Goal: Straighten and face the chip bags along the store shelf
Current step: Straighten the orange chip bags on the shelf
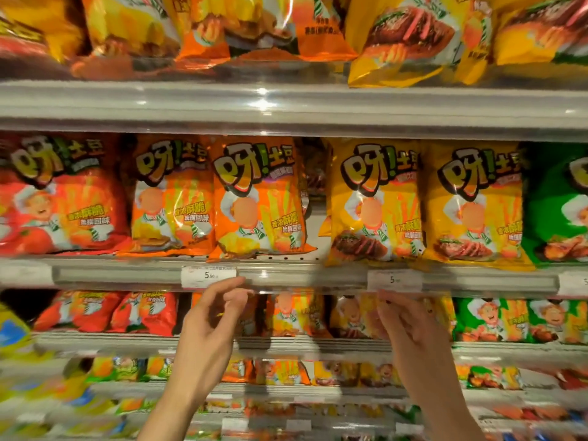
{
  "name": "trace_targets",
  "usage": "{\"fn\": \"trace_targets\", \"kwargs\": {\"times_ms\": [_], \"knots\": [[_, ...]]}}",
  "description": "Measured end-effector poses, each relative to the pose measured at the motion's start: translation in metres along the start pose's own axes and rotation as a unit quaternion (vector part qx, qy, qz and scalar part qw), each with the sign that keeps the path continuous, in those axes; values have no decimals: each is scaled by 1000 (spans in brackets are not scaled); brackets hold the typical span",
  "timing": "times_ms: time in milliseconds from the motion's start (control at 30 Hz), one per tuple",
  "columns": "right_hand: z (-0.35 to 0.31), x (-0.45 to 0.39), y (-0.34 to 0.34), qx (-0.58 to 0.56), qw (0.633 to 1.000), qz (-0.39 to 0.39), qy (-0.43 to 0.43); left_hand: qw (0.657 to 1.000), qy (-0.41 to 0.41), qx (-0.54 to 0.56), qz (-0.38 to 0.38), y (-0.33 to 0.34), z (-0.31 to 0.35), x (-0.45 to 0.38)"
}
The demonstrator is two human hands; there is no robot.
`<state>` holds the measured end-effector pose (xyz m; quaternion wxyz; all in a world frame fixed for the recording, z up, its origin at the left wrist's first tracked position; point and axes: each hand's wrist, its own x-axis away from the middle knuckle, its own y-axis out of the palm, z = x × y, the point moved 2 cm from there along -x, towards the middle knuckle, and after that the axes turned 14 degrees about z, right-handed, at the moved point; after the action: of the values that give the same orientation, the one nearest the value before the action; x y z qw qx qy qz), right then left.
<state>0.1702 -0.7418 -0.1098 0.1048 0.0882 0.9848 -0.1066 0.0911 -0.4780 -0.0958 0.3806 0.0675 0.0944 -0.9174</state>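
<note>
Chip bags stand upright in a row on the middle shelf [302,276]: a red bag [60,198] at the left, two orange bags [173,198] [259,198], two yellow bags [375,202] [474,205], and a green bag [556,202] at the right. A gap separates the second orange bag from the first yellow one. My left hand [213,319] and my right hand [407,326] are raised just below that shelf's front rail. Both have fingers apart and hold nothing. Neither touches a bag.
The upper shelf [286,106] carries more yellow and orange bags, some leaning over its edge. Price tags [208,276] [394,280] sit on the middle rail. Lower shelves hold smaller red, orange, yellow and green bags, partly hidden behind my arms.
</note>
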Motion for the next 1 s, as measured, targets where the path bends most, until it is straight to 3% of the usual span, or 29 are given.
{"fn": "trace_targets", "kwargs": {"times_ms": [233, 500, 700, 833, 1000], "knots": [[-16, -11, 20, -31, 999, -12, -13, 999, 31, 15, 26, -14, 15, -19], [-66, -9, 59, -40, 996, 39, -72, 993, 74, 93, 23, -30, 32, -63], [-110, -31, 119, -3, 989, 43, -145, 984, 167, 35, -46, -3, 50, -103], [-122, -65, 154, 30, 997, -2, -67, 993, 113, 8, -41, 20, 65, -124], [-124, -86, 164, 7, 999, -3, -40, 999, -11, 5, -38, 35, 84, -139]]}}
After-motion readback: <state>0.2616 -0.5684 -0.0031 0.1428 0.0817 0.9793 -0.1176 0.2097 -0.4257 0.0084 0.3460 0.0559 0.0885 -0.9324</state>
